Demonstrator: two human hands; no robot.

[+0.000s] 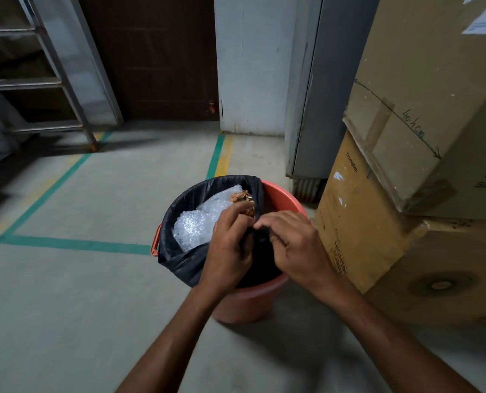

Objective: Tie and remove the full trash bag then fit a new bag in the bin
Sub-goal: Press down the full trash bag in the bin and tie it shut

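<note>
An orange-red plastic bin (285,198) stands on the floor, lined with a black trash bag (179,262). The bag holds clear bubble wrap (199,222) and some brown paper scraps (240,196). The bag's edge is pulled off the bin's right rim, so bare rim shows there. My left hand (229,248) and my right hand (295,245) are side by side over the bin's near right part. Both pinch a gathered fold of the black bag between fingers and thumb. No new bag is in view.
Stacked cardboard boxes (406,165) rise close on the bin's right. A grey metal cabinet (309,109) stands behind them. A metal ladder or rack (51,80) is at far left, with a brown door (156,58) beyond. Green and yellow tape lines (74,243) mark the concrete floor.
</note>
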